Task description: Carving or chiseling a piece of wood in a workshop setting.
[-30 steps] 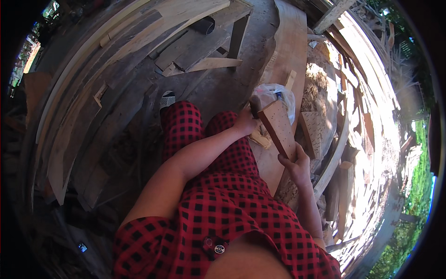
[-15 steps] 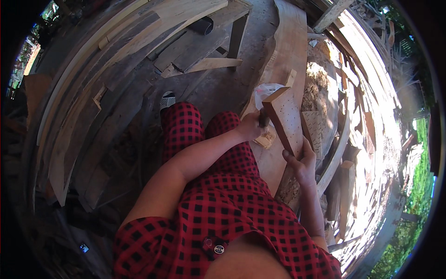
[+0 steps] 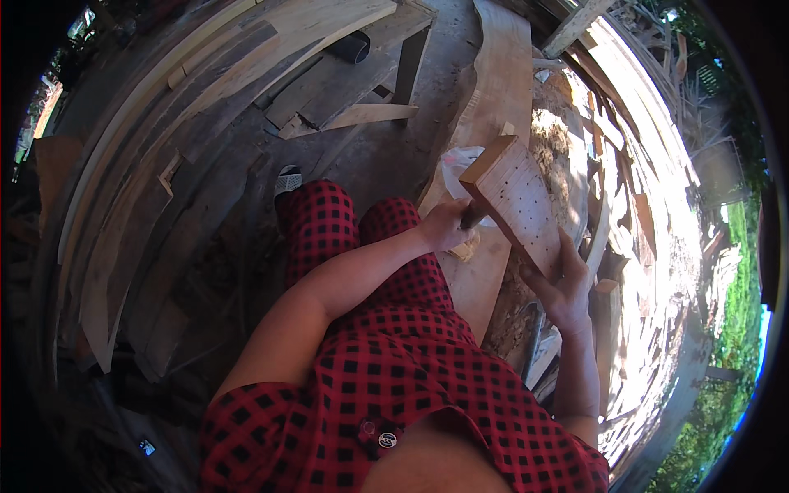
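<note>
My right hand grips the lower end of a thick wooden board, its thumb and fingers on opposite sides. Small dark holes or dots are scattered over the board's face, and its upper end tilts away to the left. Closed around a short dark, rod-like piece is my left hand. That piece reaches the board's left edge; whether the two are joined I cannot tell. Behind the board, partly covered by it, lies a white plastic bag. A small pale wood piece sits below my left hand.
A long wavy-edged plank runs away from me beneath the board. Curved-looking planks are stacked on the left, near a low wooden bench with a dark cylinder on it. Sunlit scrap wood is heaped on the right.
The board has turned so more of its dotted face shows. My right hand has shifted to the right with it, while my left hand stays in nearly the same place.
</note>
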Demonstrator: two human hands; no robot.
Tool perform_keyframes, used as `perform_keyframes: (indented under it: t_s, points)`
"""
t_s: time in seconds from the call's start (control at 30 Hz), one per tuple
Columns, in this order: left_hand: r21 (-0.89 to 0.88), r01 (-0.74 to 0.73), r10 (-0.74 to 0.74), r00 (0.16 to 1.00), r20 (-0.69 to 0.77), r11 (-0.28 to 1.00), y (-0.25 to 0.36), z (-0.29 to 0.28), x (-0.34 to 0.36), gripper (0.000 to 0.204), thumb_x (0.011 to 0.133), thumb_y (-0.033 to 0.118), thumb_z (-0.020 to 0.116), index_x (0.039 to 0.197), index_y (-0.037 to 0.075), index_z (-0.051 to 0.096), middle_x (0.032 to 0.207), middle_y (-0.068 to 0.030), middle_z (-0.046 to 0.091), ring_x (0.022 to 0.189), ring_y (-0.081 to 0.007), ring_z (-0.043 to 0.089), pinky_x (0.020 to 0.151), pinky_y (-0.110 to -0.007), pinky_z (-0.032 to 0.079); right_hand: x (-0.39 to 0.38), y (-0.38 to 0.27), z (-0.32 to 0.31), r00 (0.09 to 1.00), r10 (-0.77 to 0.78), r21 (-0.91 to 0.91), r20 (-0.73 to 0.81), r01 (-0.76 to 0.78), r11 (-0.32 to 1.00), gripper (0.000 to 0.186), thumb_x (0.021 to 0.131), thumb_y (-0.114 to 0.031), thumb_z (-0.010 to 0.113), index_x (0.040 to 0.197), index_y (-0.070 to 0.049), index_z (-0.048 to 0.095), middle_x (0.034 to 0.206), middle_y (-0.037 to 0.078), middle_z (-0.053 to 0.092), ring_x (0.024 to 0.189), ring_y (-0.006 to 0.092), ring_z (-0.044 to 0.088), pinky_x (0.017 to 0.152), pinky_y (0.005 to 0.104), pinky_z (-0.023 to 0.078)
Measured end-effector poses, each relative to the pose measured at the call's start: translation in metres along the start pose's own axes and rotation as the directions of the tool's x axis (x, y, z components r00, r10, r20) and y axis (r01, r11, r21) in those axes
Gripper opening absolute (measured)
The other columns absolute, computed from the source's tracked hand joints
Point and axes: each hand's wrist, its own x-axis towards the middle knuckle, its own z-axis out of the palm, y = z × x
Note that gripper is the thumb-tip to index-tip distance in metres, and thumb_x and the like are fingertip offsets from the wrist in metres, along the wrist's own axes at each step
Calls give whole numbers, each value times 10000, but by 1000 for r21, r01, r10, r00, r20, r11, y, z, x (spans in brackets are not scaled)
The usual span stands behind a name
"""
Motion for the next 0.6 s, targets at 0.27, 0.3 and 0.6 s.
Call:
perform_keyframes:
  t_s: [0.27,0.3,0.6]
  points:
    - [-46,-207,199,969,-146,977,-30,25,5,299,749,106,705,1041,69,650,989,-106,643,933,-268,619,798,-382,496,2,15,7,979,38,-390,202,45,920,732,696,-271,772,1300,12,471,1071,211,623,958,370,629,834,404,493]
    - [98,-172,177,983,-47,980,-24,18,2,296,756,100,696,1047,75,647,972,-104,645,894,-253,626,779,-376,498,1,14,7,978,40,-390,204,43,920,732,696,-271,772,1300,12,471,1071,211,623,958,370,629,834,404,493]
    - [55,-61,60,998,17,997,-20,10,-4,166,763,113,679,889,50,590,758,-67,589,703,-197,594,675,-331,481,5,12,8,992,66,-231,107,-40,972,679,708,-286,765,1263,6,502,1086,229,623,983,388,619,825,414,488]
